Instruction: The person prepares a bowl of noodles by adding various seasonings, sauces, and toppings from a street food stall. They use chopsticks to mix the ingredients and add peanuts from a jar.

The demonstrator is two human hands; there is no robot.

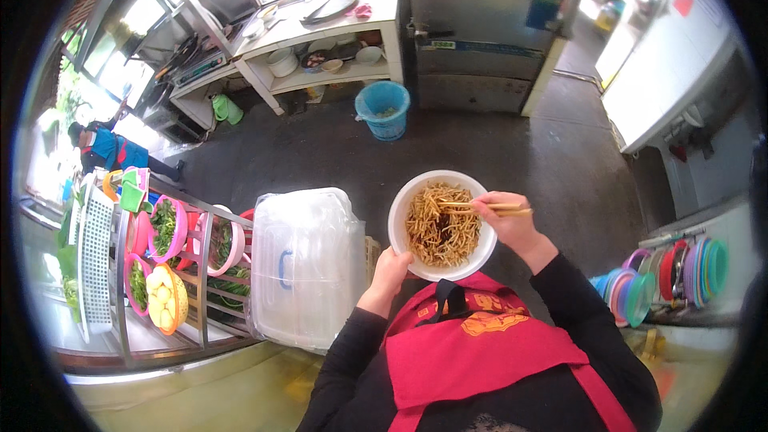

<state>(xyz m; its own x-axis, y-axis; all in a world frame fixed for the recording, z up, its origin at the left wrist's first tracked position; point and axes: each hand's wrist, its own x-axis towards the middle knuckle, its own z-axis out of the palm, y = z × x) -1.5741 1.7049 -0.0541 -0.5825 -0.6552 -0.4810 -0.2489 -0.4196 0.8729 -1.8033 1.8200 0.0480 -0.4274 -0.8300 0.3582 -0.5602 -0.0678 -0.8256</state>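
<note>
A round white bowl is held out in front of my red apron. It contains thin brown strips of food, with a darker wet patch near the middle. My left hand grips the bowl's near left rim, its thumb over the edge. Between the fingers of my right hand is a pair of wooden chopsticks. Their tips reach into the strips, and their back ends stick out to the right of the hand.
Left of me stands a large lidded translucent plastic box beside a metal rack with baskets of vegetables. A blue bucket stands on the dark floor near a steel refrigerator. Colourful plastic baskets are at right. A person is far left.
</note>
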